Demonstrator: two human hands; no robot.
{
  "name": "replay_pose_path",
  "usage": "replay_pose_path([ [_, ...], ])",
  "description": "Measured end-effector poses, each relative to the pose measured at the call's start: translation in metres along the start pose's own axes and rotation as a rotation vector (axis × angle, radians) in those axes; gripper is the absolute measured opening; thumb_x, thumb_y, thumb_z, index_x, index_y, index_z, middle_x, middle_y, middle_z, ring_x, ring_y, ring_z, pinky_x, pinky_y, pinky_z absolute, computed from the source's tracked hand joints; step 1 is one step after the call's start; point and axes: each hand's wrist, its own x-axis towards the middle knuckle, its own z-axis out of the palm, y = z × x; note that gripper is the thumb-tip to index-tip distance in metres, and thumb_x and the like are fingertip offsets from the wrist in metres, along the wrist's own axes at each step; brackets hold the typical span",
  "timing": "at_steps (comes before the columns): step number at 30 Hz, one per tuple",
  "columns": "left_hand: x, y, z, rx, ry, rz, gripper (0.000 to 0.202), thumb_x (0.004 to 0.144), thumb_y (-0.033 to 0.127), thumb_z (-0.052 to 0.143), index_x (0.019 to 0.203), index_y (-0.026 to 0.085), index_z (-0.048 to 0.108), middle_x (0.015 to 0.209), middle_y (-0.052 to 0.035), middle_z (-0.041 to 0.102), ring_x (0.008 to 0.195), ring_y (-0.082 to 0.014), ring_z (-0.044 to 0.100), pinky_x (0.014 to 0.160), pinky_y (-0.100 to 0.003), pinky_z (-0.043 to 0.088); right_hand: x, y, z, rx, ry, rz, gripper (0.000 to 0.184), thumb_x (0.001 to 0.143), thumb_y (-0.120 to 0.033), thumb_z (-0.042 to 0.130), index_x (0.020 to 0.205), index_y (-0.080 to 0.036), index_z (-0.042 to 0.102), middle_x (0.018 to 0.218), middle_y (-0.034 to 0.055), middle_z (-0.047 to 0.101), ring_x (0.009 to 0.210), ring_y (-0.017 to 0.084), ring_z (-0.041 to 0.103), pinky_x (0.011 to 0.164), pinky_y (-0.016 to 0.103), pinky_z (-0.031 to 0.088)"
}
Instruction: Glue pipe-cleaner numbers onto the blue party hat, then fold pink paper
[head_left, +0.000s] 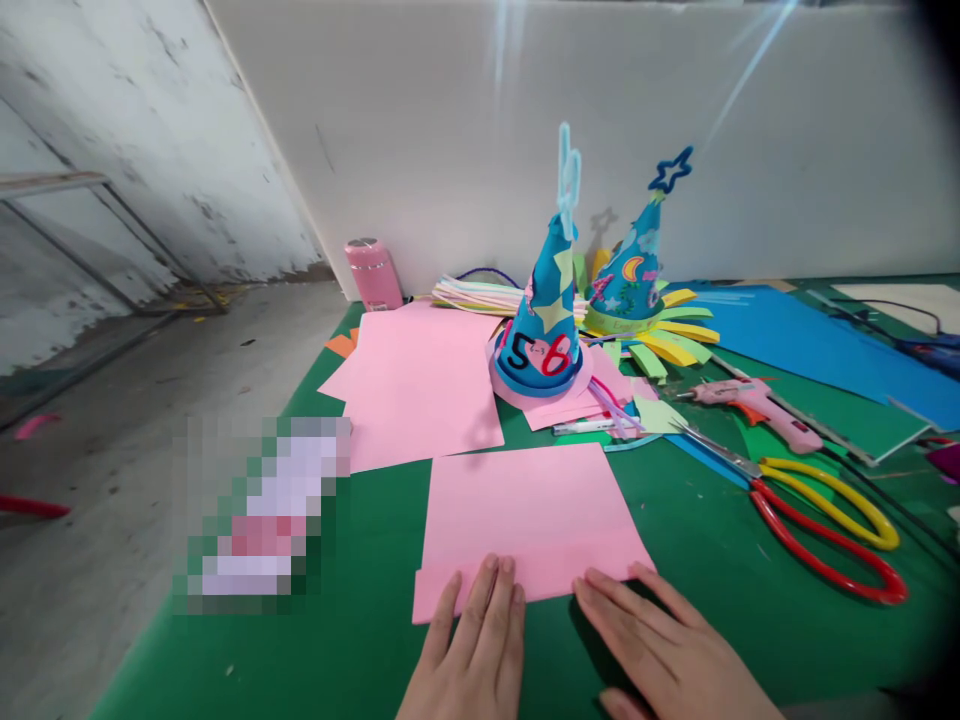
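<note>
A pink sheet of paper (525, 500) lies in front of me on the green tabletop, with a narrow strip folded over along its near edge. My left hand (476, 635) rests flat on the left part of that fold, fingers stretched out. On the right part of the fold lie the fingertips of my right hand (660, 640), also extended, its thumb partly cut off by the lower frame edge. Neither hand grips anything. Beyond the sheet is a larger stack of pink paper (427, 380). Scissors (817, 510) with one red and one yellow handle lie to the right, blades open slightly.
Two blue cone hats (551, 310) stand at the back, decorated with cut-outs. A pink glue gun (765, 405) lies behind the scissors, its cord trailing right. Blue sheets (810, 340) cover the far right. A pink bottle (373, 275) stands by the wall. A blurred patch (262, 520) hides something left.
</note>
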Motion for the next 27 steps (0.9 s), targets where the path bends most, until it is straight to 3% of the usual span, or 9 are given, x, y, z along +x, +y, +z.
replay_pose_path([
  [5, -0.003, 0.000, -0.001, -0.043, -0.080, -0.029, 0.040, 0.082, 0.028, 0.038, 0.119, 0.020, 0.049, 0.126, -0.0059, 0.050, 0.125, -0.0236, 0.029, 0.102, -0.045, 0.013, -0.030, 0.011, -0.010, -0.048, -0.117, 0.120, 0.049, 0.077, -0.025, 0.049, 0.121, -0.003, 0.045, 0.114, 0.0110, 0.059, 0.101, 0.019, 0.058, 0.089, 0.033, 0.041],
  [9, -0.003, 0.006, -0.001, -0.135, -0.122, -0.072, 0.049, 0.082, 0.044, 0.034, 0.119, 0.018, 0.051, 0.128, -0.0089, 0.048, 0.129, -0.0261, 0.019, 0.103, -0.048, 0.003, -0.047, 0.013, -0.013, -0.039, -0.160, 0.221, 0.051, 0.079, -0.026, 0.049, 0.125, -0.006, 0.040, 0.116, 0.0117, 0.057, 0.104, 0.020, 0.056, 0.089, 0.036, 0.041],
  [16, -0.003, 0.003, 0.002, -0.254, -0.038, -0.065, 0.068, 0.077, 0.060, 0.027, 0.121, 0.012, 0.047, 0.129, -0.0132, 0.046, 0.124, -0.0289, 0.028, 0.102, -0.048, 0.005, -0.045, 0.018, -0.020, 0.044, -0.066, 0.351, 0.047, 0.079, -0.026, 0.051, 0.123, -0.014, 0.042, 0.112, 0.0097, 0.060, 0.103, 0.023, 0.054, 0.087, 0.038, 0.040],
  [19, 0.008, -0.005, -0.011, -0.334, -0.070, -0.094, 0.059, 0.081, 0.051, 0.034, 0.124, 0.011, 0.042, 0.124, -0.0121, 0.051, 0.114, -0.0269, 0.041, 0.096, -0.045, 0.021, -0.023, 0.019, -0.018, 0.095, -0.056, 0.275, 0.043, 0.080, -0.022, 0.051, 0.122, -0.017, 0.044, 0.114, 0.0093, 0.058, 0.107, 0.022, 0.051, 0.088, 0.037, 0.038],
  [21, 0.020, -0.012, -0.021, -0.423, -0.195, -0.190, 0.047, 0.084, 0.043, 0.037, 0.120, 0.015, 0.046, 0.116, -0.0094, 0.056, 0.103, -0.0245, 0.048, 0.088, -0.042, 0.032, -0.005, 0.022, -0.014, 0.151, -0.098, 0.197, 0.038, 0.083, -0.020, 0.047, 0.122, -0.017, 0.045, 0.117, 0.0092, 0.057, 0.108, 0.020, 0.050, 0.088, 0.036, 0.038],
  [27, 0.042, -0.029, -0.030, -0.627, -0.319, -0.205, 0.037, 0.081, 0.031, 0.045, 0.114, 0.015, 0.049, 0.104, -0.0097, 0.056, 0.092, -0.0232, 0.048, 0.077, -0.039, 0.043, 0.021, 0.040, -0.004, 0.212, -0.138, 0.022, 0.030, 0.088, -0.016, 0.042, 0.116, -0.015, 0.050, 0.103, 0.0056, 0.064, 0.091, 0.017, 0.057, 0.082, 0.036, 0.039],
])
